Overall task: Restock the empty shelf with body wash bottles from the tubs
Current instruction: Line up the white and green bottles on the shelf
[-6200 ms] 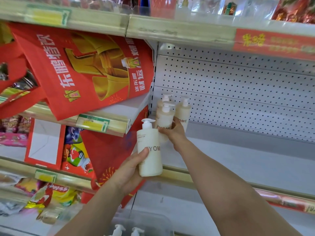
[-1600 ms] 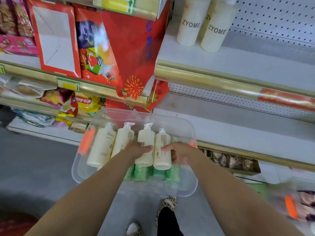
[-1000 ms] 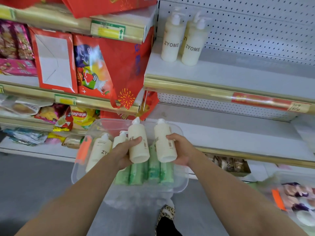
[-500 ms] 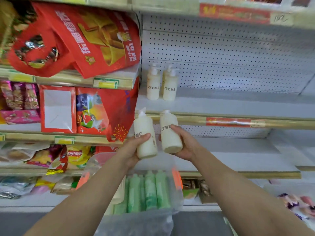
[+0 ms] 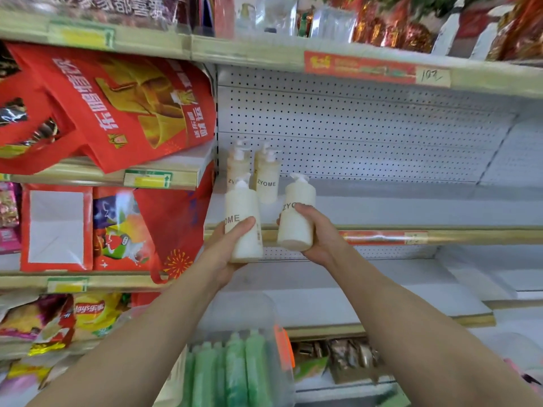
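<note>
My left hand (image 5: 223, 251) grips a cream ZYOME pump bottle (image 5: 242, 212) upright, just in front of the shelf's gold front edge. My right hand (image 5: 318, 233) holds a second cream bottle (image 5: 295, 212), tilted slightly right. Both are raised level with the white shelf (image 5: 382, 207), whose left back corner holds a small cluster of matching bottles (image 5: 267, 177). Below my arms sits the clear tub (image 5: 241, 315) with several green bottles (image 5: 235, 368) in it.
A red printed bag (image 5: 117, 107) hangs over the neighbouring shelf on the left, beside the corner bottles. Snack packs (image 5: 88, 312) fill the lower left shelves. White perforated back panel (image 5: 367, 127) runs behind the shelf. A red price strip (image 5: 379, 237) marks the shelf edge.
Both hands have risen with their bottles from below the shelf edge up to its level, closer to the bottles in the corner. The view has tilted upward.
</note>
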Motion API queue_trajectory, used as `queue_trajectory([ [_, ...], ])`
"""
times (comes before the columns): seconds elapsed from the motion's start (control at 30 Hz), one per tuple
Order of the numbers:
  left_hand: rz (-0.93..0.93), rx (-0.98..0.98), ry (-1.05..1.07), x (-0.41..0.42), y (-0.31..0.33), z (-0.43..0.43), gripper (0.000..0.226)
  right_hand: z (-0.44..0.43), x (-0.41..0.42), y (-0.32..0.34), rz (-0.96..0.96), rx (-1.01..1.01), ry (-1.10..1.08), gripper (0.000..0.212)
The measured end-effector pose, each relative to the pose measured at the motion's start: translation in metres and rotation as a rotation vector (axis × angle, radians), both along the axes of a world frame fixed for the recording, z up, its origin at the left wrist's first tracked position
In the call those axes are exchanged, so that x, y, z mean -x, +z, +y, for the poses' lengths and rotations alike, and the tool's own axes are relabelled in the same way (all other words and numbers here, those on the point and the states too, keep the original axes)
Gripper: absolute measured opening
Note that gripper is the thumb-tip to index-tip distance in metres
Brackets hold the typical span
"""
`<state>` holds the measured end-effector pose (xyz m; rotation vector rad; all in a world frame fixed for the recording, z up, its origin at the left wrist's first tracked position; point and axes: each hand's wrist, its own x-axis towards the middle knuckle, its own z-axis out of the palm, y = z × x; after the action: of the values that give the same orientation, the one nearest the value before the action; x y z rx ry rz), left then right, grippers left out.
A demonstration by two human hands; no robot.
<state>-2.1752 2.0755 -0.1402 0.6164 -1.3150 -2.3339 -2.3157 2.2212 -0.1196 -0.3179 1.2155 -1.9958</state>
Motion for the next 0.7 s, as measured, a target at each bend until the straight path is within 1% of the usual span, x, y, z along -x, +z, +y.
queue_trajectory([
  [0.1, 0.032, 0.005, 0.022, 0.023, 0.005, -0.004, 0.051, 0.000, 0.029, 0.002, 0.052, -0.036, -0.038, 0.062],
  [0.17, 0.058, 0.006, 0.021, 0.039, 0.006, -0.006, 0.057, 0.000, 0.051, 0.004, 0.086, -0.045, -0.070, 0.065],
  [0.23, 0.083, 0.022, 0.009, 0.055, 0.006, -0.008, 0.065, -0.001, 0.075, 0.007, 0.129, -0.061, -0.097, 0.064],
  [0.27, 0.088, 0.031, 0.003, 0.062, 0.006, -0.008, 0.064, -0.002, 0.086, 0.008, 0.149, -0.078, -0.111, 0.061],
  [0.33, 0.086, 0.036, -0.004, 0.076, 0.005, -0.008, 0.053, -0.006, 0.109, 0.011, 0.221, -0.136, -0.150, 0.053],
  [0.4, 0.086, 0.009, -0.008, 0.090, 0.005, -0.009, 0.047, -0.010, 0.132, 0.011, 0.329, -0.204, -0.175, 0.054],
  [0.47, 0.106, -0.034, -0.018, 0.101, 0.006, -0.010, 0.053, -0.015, 0.154, 0.007, 0.399, -0.258, -0.186, 0.065],
  [0.57, 0.128, -0.075, -0.027, 0.121, 0.005, -0.013, 0.071, -0.027, 0.183, -0.006, 0.421, -0.312, -0.193, 0.078],
  [0.7, 0.129, 0.000, 0.044, 0.142, -0.002, -0.017, 0.084, -0.041, 0.211, -0.015, 0.463, -0.306, -0.173, 0.080],
])
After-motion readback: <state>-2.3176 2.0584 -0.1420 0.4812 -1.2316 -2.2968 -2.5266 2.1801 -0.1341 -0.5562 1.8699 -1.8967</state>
